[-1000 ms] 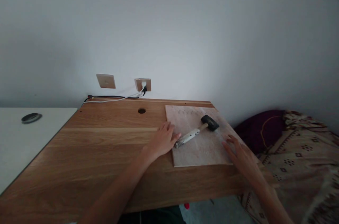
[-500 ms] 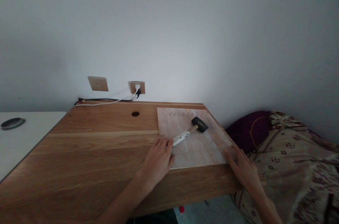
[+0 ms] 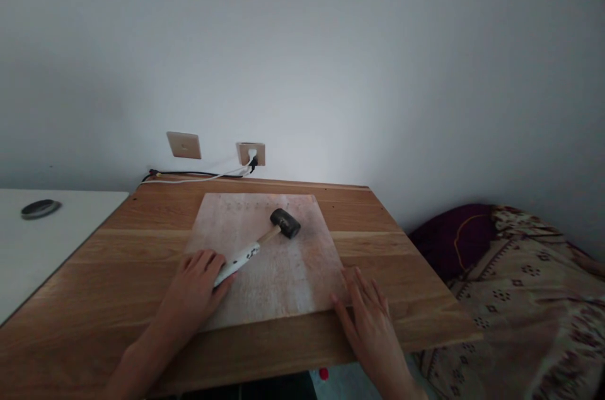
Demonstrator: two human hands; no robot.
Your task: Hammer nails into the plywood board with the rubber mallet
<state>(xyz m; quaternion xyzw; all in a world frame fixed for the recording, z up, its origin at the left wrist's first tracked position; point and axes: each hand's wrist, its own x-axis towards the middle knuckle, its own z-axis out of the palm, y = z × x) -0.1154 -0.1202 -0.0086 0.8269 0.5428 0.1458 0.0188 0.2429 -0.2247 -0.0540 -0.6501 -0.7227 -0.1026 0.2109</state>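
A rubber mallet [image 3: 285, 223] with a black head and a white-wrapped wooden handle lies slantwise on a pale, worn square board [image 3: 283, 280]. My left hand [image 3: 201, 277] rests over the board's left edge, its fingers loosely bent and lying on the surface. The end of the mallet's handle sits between its thumb and forefinger; whether they touch it I cannot tell. At the near right corner of the board, my right hand [image 3: 363, 308] lies with fingers stretched and apart, touching the edge.
Underneath is a wooden desk [image 3: 123, 268] against the wall. Cables run along its back to a wall socket [image 3: 251, 154]. To the left stands a white surface [image 3: 61, 249] with a dark oval piece [image 3: 41, 208]. On the right are patterned bedding [image 3: 510, 312] and a purple cushion [image 3: 449, 239].
The board has slid left across the desk, covering the round hole, with the mallet still on it. Both my hands moved left along with it.
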